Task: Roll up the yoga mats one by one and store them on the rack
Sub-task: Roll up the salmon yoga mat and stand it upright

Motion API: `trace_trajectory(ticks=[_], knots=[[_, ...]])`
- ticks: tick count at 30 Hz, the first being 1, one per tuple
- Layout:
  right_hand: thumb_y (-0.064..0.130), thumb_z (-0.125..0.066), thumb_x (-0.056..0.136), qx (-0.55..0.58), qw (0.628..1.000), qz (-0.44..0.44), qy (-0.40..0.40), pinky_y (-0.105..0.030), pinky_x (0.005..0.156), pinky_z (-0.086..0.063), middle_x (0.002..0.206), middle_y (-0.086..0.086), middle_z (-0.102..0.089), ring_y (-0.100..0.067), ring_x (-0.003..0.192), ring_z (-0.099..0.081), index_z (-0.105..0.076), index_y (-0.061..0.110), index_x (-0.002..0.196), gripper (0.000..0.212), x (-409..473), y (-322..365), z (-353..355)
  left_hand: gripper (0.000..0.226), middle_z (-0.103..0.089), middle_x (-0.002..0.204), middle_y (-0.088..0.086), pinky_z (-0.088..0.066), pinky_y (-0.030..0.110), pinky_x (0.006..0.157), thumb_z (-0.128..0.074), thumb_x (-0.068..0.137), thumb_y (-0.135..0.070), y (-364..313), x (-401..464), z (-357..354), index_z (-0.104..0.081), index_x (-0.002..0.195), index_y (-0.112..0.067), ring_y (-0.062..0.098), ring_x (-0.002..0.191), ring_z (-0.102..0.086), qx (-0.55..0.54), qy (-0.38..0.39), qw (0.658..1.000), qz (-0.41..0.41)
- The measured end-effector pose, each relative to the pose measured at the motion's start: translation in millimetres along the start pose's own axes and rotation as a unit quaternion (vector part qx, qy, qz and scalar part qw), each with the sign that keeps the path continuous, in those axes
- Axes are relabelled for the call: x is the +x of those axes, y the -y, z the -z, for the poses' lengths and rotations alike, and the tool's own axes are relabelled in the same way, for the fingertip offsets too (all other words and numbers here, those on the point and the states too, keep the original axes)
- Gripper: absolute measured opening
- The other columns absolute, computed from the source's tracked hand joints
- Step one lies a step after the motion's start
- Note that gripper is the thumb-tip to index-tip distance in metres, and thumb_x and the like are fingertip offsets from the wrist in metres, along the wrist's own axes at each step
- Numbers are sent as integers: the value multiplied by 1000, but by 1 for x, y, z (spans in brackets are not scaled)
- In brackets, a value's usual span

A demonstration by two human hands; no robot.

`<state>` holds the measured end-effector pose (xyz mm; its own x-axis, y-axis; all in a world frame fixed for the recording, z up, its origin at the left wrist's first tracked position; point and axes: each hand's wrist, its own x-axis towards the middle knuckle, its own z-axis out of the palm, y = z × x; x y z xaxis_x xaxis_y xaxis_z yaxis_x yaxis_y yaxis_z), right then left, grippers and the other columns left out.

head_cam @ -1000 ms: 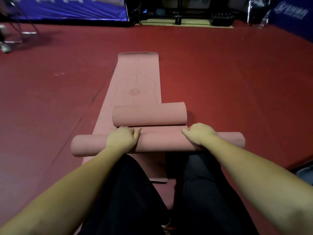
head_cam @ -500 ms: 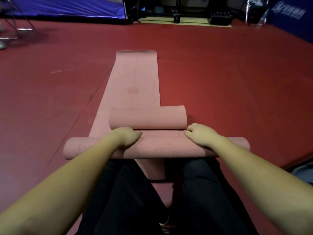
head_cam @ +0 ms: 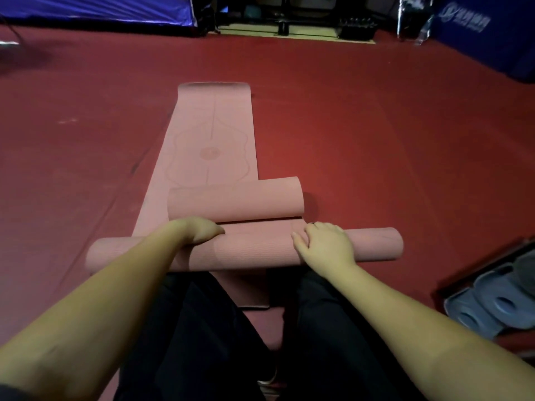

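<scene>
A long rolled pink yoga mat (head_cam: 254,251) lies crosswise just in front of my knees. My left hand (head_cam: 199,230) grips it left of the middle, fingers curled over its far side. My right hand (head_cam: 325,244) rests on top of it right of the middle, fingers fairly straight. Just behind it a second pink roll (head_cam: 236,201) sits on a flat pink mat (head_cam: 212,131) that stretches away from me across the floor. A near end of flat pink mat (head_cam: 246,287) shows under the long roll, between my legs.
A rack or tray with several grey-blue rolled mats (head_cam: 492,302) stands at the lower right on the red floor (head_cam: 376,146). A blue banner (head_cam: 95,8) and blue padding (head_cam: 486,33) line the back and right. Dark gym equipment (head_cam: 307,23) stands at the far back.
My right hand's fingers have uncurled from the roll's far side and now lie on top. The long roll has shifted slightly toward me. The view has tilted down, showing the rack.
</scene>
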<state>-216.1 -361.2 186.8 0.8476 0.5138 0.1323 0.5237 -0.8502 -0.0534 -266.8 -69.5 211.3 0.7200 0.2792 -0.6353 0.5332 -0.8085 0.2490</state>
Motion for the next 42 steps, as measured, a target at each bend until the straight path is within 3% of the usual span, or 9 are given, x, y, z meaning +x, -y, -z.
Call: trace_trajectory(ticks=[3,8,13,18,23,28,31,34,42], knots=[[59,-14,85,-15,1000,-7,26,-36,80,-42,93,-7,-69,-31,91,-62,-70,15,90,71,11,1,1,57,-48,148,14,-34,38,109,-35,101,-51,5,-1,-5,-55,138,-12,32,133,-46,44,-86,995,10],[53,-32,97,-21,998,-10,65,-34,76,-40,102,-7,-69,-31,96,-62,-69,17,96,52,28,1,1,47,-68,107,18,-49,40,81,-32,103,-40,9,-14,-24,-69,99,-12,36,99,-63,67,-326,942,-41],[56,-25,96,-11,989,-31,148,-35,78,-46,109,-9,-69,-31,103,-63,-73,18,106,63,45,0,9,51,-66,75,13,-46,42,68,-32,92,-51,24,-28,-64,-60,73,-13,36,73,-64,155,-366,910,-113],[59,-24,93,18,980,-42,193,-37,84,-46,118,-15,-66,-33,106,-62,-69,12,113,68,59,2,24,74,-71,93,9,-46,42,78,-6,86,-65,21,-32,-36,-63,84,-18,34,92,-65,184,-315,926,-99],[52,-25,99,36,955,-41,291,-38,95,-40,142,-19,-51,-34,124,-52,-56,6,134,66,65,-4,54,59,-70,104,10,-46,37,79,-19,99,-62,6,-42,-13,-56,78,-21,32,100,-63,144,-282,943,-102],[51,-27,102,60,917,-41,392,-38,111,-30,155,-14,-37,-30,139,-39,-44,8,146,64,61,-9,49,74,-66,122,14,-46,38,94,-18,98,-66,2,-44,-15,-69,109,-13,32,113,-60,131,-168,975,-59],[47,-33,101,72,946,-6,317,-36,94,-42,135,-14,-57,-30,120,-54,-63,14,121,49,56,-11,30,75,-61,131,17,-42,37,99,-20,99,-64,2,-42,-16,-66,120,-9,33,120,-57,123,-138,982,-40],[41,-38,99,84,982,24,166,-35,67,-37,93,-6,-59,-33,96,-60,-57,17,83,34,48,-7,28,70,-50,145,19,-35,35,107,-25,102,-57,-1,-36,-9,-56,135,-4,33,131,-48,87,-86,992,-23],[64,-17,90,8,998,10,58,-40,87,-43,102,-8,-63,-29,101,-54,-65,13,99,71,3,14,11,63,-39,155,10,-26,35,114,-42,98,-56,-5,-12,4,-50,143,-12,26,140,-38,0,-3,1000,-12]])
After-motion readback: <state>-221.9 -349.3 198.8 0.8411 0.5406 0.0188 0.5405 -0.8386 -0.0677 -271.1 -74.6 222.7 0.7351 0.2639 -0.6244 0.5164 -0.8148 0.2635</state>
